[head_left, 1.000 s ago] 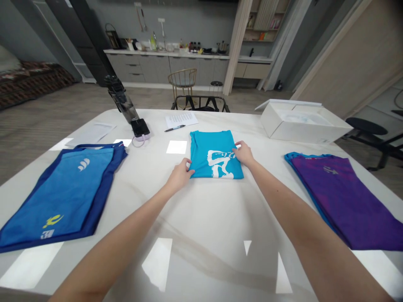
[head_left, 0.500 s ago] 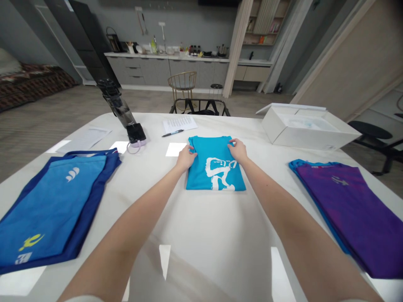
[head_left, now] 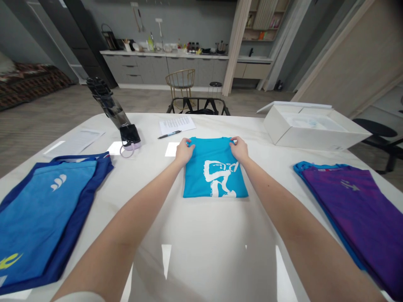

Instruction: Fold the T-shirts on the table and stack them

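Observation:
A folded turquoise T-shirt (head_left: 197, 167) with white brush lettering lies flat on the white table (head_left: 201, 235) in front of me. Its far left corner is pinched by my left hand (head_left: 185, 151), thumb and fingers together. Opposite, my right hand (head_left: 239, 149) grips the far right corner in the same way. To the left rests a pile of folded blue shirts (head_left: 63, 205), light blue over dark blue. On the right, a folded purple shirt (head_left: 352, 209) lies on top of a blue one (head_left: 302, 166).
An open white box (head_left: 315, 132) stands at the back right. A dark upright device (head_left: 115, 113) on a lilac base, a printed sheet (head_left: 181, 123), a pen (head_left: 169, 134) and more paper (head_left: 77, 140) are toward the back left. A black chair (head_left: 198, 105) is beyond the far edge.
The view has shifted slightly, so the table looks nearer. Both hands have moved to the shirt's far corners, and the shirt appears spread a little wider.

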Demonstrator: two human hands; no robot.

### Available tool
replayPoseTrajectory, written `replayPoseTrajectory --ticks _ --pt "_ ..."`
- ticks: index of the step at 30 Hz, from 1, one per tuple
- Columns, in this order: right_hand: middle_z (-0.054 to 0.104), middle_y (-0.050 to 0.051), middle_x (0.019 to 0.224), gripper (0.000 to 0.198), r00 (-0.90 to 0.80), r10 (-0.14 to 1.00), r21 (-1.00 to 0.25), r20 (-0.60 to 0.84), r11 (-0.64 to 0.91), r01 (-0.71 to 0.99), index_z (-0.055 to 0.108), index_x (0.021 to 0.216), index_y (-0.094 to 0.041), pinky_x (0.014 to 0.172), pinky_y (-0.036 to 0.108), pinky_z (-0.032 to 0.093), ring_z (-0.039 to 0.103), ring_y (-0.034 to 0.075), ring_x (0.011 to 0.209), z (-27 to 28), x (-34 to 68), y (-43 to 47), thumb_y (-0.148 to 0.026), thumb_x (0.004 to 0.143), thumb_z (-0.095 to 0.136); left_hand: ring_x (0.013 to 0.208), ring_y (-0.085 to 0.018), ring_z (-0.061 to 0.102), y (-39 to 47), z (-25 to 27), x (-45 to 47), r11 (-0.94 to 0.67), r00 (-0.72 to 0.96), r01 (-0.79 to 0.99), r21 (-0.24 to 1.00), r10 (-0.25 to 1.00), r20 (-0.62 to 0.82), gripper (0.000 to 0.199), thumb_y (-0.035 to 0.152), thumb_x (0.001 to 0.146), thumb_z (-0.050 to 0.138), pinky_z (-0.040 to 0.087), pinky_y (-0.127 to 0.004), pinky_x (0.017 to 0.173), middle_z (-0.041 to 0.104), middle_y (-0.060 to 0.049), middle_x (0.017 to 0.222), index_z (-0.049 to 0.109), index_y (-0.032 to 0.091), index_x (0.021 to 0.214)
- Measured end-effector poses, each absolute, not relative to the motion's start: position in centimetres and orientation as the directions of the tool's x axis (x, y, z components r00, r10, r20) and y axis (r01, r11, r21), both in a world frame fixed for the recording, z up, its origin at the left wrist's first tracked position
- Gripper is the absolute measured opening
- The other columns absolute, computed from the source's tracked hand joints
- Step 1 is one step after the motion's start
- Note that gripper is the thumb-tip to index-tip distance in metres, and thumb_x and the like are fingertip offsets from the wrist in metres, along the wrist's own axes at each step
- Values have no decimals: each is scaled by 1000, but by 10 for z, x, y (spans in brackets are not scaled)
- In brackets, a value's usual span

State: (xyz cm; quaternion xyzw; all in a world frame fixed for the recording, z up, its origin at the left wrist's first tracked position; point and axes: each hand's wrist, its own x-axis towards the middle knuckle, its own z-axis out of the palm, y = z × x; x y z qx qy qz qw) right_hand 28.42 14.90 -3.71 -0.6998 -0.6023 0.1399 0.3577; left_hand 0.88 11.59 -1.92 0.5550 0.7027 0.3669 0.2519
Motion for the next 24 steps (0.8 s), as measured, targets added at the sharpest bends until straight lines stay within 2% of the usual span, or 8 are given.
replayPoseTrajectory --ticks 5,8,10,12,14,17,21,24 --pt "70 8 98 33 195 924 -663 328 78 744 67 118 -21 81 35 48 62 23 84 -35 288 156 -30 93 47 104 -23 67 137 -17 13 38 -266 656 754 946 184 21 26 96 53 49 -36 92 71 -4 107 66 28 112" --pt "69 13 111 34 129 944 -532 303 56 845 68 121 -21 88 42 48 61 29 101 -31 285 152 -31 96 47 122 -29 60 134 -15 18 53 -259 789 612 932 253 32 21 95 50 46 -46 102 64 -11 131 64 25 124" --pt "64 18 128 38 100 943 -396 317 35 918 66 128 -20 95 51 46 56 35 117 -27 276 147 -33 97 49 136 -32 50 127 -14 28 -46 -147 888 458 915 376 44 18 95 48 40 -50 111 52 -17 148 57 21 138" --pt "55 20 144 42 21 928 -285 372 92 954 62 136 -18 106 57 39 47 37 132 -23 260 142 -33 100 44 144 -30 43 122 -14 45 -234 88 921 311 903 420 49 18 98 41 34 -48 118 44 -17 157 51 17 147" --pt "49 17 153 46 -147 923 -228 357 238 944 58 142 -17 116 56 30 40 32 142 -23 241 139 -30 104 33 146 -27 41 120 -19 61 -373 287 894 247 902 323 50 22 102 33 30 -46 122 44 -14 159 49 17 150" --pt "43 10 161 53 -317 934 -220 163 347 912 49 152 -19 123 52 22 33 25 150 -31 221 139 -33 108 23 152 -27 34 126 -31 74 -347 326 908 234 937 124 55 33 105 26 23 -50 126 40 -11 163 44 17 155" --pt "26 5 170 60 -210 977 -202 32 212 956 35 161 -25 125 61 11 19 28 156 -41 235 146 -49 108 20 157 -29 20 142 -42 55 -196 191 952 234 981 45 66 57 103 24 9 -55 128 26 -6 170 37 26 160" --pt "18 6 171 67 -87 996 -245 -25 78 966 26 164 -28 121 69 9 16 31 157 -39 261 152 -58 106 19 158 -33 17 149 -39 34 -95 90 955 282 995 30 69 63 101 25 5 -64 125 24 -9 170 36 29 160"
